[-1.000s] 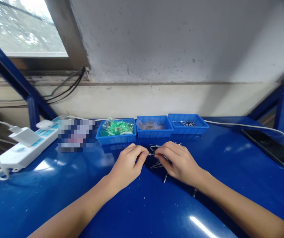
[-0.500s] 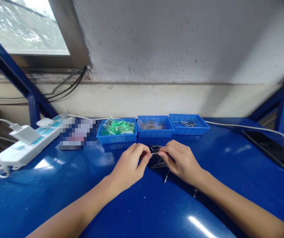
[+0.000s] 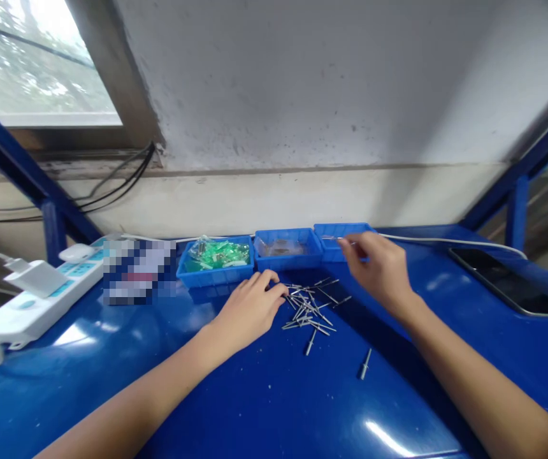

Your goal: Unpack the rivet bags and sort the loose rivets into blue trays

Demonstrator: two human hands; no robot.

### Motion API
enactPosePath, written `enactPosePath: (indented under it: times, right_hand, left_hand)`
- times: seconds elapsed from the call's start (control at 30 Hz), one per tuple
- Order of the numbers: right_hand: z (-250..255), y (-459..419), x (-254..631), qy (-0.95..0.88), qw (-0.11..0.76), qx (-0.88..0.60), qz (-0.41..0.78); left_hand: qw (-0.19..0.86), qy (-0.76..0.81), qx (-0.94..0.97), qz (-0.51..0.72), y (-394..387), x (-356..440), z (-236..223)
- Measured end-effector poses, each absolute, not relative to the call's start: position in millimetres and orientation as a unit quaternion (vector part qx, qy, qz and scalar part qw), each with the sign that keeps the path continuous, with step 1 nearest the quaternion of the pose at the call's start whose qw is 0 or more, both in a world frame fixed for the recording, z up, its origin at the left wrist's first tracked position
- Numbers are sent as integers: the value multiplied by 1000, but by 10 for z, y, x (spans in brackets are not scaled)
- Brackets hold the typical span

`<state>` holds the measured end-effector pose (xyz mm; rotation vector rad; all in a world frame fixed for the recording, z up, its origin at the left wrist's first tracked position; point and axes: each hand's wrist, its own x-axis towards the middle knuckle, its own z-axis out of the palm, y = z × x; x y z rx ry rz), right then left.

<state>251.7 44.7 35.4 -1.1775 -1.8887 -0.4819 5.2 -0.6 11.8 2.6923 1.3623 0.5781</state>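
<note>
Thin metal blind rivets point(image 3: 305, 312) lie in a loose pile on the blue table. My left hand point(image 3: 250, 309) is at the left edge of this pile, its fingers curled and the thumb close to the index finger; whether a rivet is between them is hidden. My right hand point(image 3: 382, 268) is raised over the front of the right blue bin point(image 3: 336, 254), pinching a slim silver rivet point(image 3: 330, 238) between thumb and fingertips. Closer to me, two single rivets lie apart from the pile, one of them a thicker-looking rivet point(image 3: 364, 365).
A blue bin point(image 3: 216, 275) with green pieces in clear bags and a middle blue bin point(image 3: 288, 262) holding a clear bag stand along the back. At left are a white power strip point(image 3: 30, 309) and a blurred item point(image 3: 137, 274). A black phone point(image 3: 508, 280) lies right.
My hands were together over the pile and have separated. The right one has moved up and right to the right bin with a rivet; the left has stayed near the pile.
</note>
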Motion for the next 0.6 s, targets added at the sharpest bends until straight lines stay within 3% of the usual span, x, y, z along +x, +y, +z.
enactPosePath:
  times: [0.1,0.17,0.37,0.6]
  right_hand:
    - [345,566,2743,-683,362,-611,-169]
    - [318,540,2727,-695,331,-627,-121]
    - [231,177,2169,-850,295,-436,29]
    - [134,50,1975,-907,298,-297,-28]
  left_hand:
    - [-8,457,879,136,-9,38,54]
    - [-9,468,874,128,-54,6,35]
    - [59,495,845,193,-143,-61,59]
    - [156,479,822,265,-169,-22,90]
